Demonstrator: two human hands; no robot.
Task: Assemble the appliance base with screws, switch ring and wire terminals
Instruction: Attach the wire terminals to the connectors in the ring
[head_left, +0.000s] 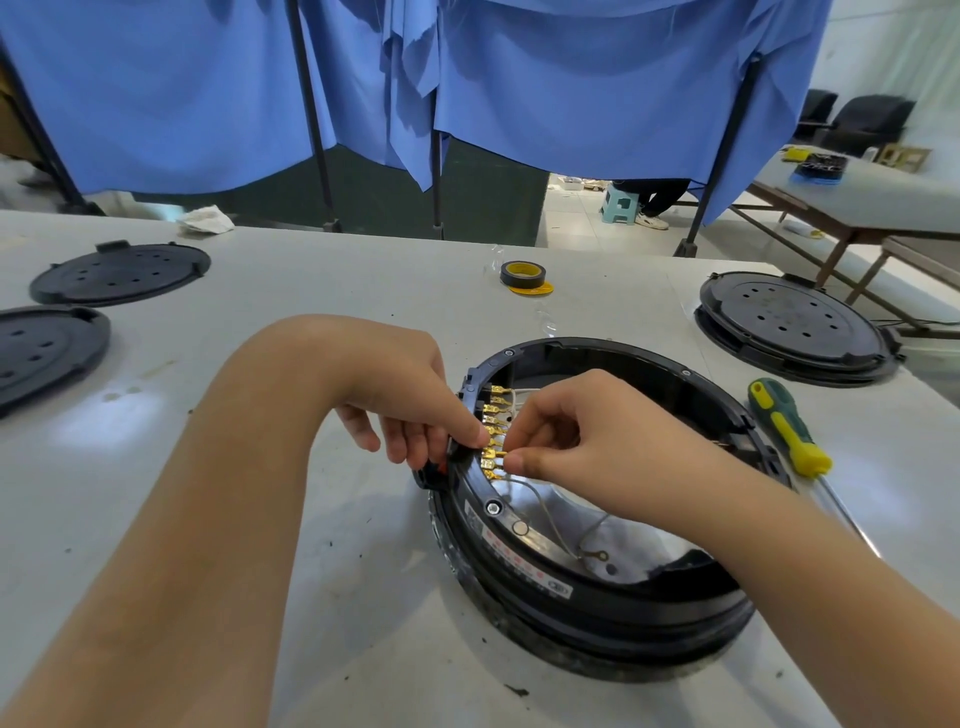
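While the appliance base (597, 519) lies open side up on the counter (311, 597), near its front edge, the wire-terminal step is judged to be in hand. A row of brass terminals (493, 434) is seen along the inner left wall of the base. The switch housing at the rim is steadied by the left hand (410, 410), whose fingers are curled over it, the forefinger pressed down beside the terminals. One terminal low in the row is pinched between thumb and forefinger of the right hand (550, 431); its grip is tightly closed on the small brass piece. A thin wire (550, 525) is seen trailing from the row across the shiny plate to a ring lug.

Whether that terminal is already fully seated cannot be told. A straight push along its tab is probably called for next, with the housing held firm. The screwdriver (789, 428) lies unused just beside the base on the right, and a roll of tape (522, 274) sits farther back.
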